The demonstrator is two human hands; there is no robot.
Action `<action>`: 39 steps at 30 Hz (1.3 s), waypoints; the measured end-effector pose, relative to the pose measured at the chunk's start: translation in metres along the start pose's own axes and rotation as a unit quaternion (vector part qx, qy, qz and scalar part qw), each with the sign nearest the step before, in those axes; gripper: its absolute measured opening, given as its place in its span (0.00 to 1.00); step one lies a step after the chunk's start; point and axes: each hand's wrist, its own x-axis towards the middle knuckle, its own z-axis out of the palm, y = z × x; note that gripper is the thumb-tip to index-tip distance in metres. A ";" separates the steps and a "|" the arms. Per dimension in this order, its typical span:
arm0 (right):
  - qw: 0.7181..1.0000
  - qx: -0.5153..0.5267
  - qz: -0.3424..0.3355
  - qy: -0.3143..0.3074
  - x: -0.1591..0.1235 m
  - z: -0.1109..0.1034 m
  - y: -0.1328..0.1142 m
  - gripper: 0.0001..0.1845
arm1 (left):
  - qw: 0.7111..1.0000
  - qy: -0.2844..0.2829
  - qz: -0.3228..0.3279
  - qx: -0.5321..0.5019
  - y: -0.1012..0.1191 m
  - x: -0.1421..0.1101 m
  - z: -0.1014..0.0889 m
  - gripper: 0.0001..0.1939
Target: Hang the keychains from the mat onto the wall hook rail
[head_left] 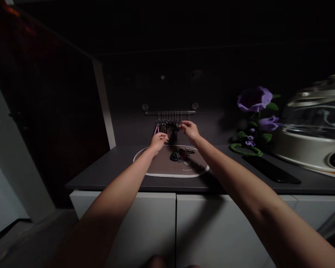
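Observation:
A hook rail on the dark wall carries several key bunches, one with a pink loop. My right hand reaches up to the hanging keys, fingers pinched on a dark bunch under the rail. My left hand hovers just below the keys, fingers curled together; I cannot make out what they hold. More keys with green and red tags lie on an oval mat on the counter under both hands.
A dark countertop tops white cabinet doors. At right stand purple artificial flowers, a green ring, a flat black slab and a large domed appliance. A dark wall panel rises at left.

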 end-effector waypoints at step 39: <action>0.938 -0.309 -0.154 -0.038 -0.048 -0.023 0.042 0.15 | 0.892 -0.129 0.171 0.399 -0.075 0.020 0.013 0.06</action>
